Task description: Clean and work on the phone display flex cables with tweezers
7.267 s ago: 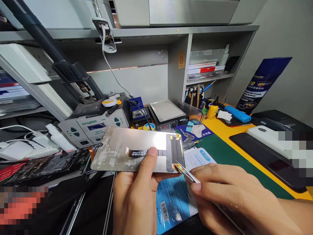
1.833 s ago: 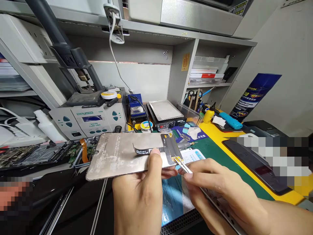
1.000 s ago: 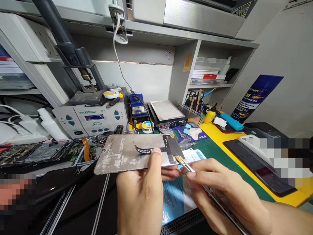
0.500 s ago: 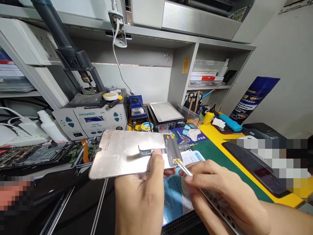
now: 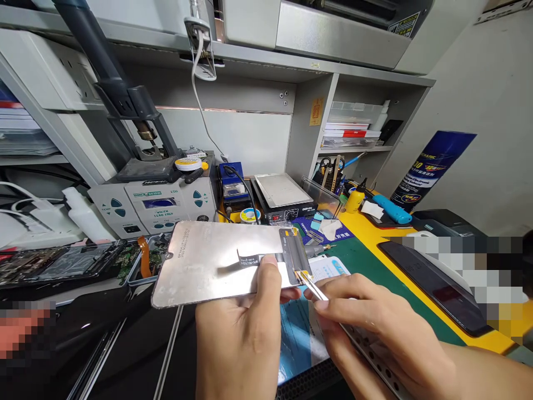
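Note:
A phone screen panel [image 5: 200,261], its silvery back facing up, is gripped by my left hand [image 5: 245,328] near its right half. My left thumb presses on the black flex cable [image 5: 250,259] that lies over the metal back; the fingers are underneath, mostly hidden. In my right hand [image 5: 370,316] are metal tweezers [image 5: 316,289], held between thumb and fingers. Their tips touch the lower corner of the dark connector strip [image 5: 295,253] at the panel's right end, by a bit of yellowish film. Whether the tips pinch anything is too small to tell.
Behind the panel stand a hot air station [image 5: 166,203] and a flat heating plate [image 5: 283,191]. A dark phone [image 5: 433,289] lies on the right of the green mat [image 5: 375,261]. A blue spray can [image 5: 433,166] and a yellow bottle [image 5: 355,200] stand farther back. Opened phone parts [image 5: 79,264] lie left.
The tweezers' tips have shifted very slightly at the strip's corner. Otherwise the panel and both hands are nearly where they were.

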A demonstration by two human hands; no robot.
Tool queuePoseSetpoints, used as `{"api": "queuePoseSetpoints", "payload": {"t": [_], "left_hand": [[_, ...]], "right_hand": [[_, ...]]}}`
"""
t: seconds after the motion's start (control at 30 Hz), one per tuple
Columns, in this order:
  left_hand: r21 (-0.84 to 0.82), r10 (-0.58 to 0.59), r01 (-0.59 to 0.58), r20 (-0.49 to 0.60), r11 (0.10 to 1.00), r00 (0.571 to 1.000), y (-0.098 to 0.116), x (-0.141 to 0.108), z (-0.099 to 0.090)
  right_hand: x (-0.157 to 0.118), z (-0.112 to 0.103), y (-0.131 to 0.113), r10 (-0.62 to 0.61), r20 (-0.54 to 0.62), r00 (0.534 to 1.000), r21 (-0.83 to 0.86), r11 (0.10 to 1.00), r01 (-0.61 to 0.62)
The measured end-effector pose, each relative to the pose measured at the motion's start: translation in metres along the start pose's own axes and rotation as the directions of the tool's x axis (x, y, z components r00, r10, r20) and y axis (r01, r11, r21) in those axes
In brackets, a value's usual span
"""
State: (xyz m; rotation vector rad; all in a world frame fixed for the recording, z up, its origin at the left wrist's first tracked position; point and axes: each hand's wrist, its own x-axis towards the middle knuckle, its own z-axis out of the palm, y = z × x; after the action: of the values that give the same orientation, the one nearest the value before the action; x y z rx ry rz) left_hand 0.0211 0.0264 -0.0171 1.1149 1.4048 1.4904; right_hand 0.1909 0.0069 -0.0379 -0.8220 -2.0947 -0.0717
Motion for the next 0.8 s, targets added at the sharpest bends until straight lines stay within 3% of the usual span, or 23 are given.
{"api": "queuePoseSetpoints", "payload": {"t": [0.07,0.4,0.67,0.8], "left_hand": [[0.001,0.011,-0.011,-0.006,1.000,1.000,0.000,0.001,0.001],[-0.048,-0.018,0.017,-0.016,0.999,1.000,0.003,-0.001,0.002],[-0.047,-0.095,0.097,0.050,0.994,0.994,-0.008,0.001,0.001],[-0.072,-0.163,0.165,0.024,0.984,0.986,-0.005,0.001,0.003]], "right_hand": [[0.000,0.001,0.000,0.001,0.048,0.999,0.026,1.000,-0.002],[0.007,0.005,-0.003,-0.019,-0.011,1.000,0.031,0.999,0.019],[0.000,0.007,-0.001,-0.010,0.035,0.999,0.081,0.997,0.007],[-0.001,0.008,0.004,-0.002,0.072,0.997,0.106,0.994,-0.006]]}}
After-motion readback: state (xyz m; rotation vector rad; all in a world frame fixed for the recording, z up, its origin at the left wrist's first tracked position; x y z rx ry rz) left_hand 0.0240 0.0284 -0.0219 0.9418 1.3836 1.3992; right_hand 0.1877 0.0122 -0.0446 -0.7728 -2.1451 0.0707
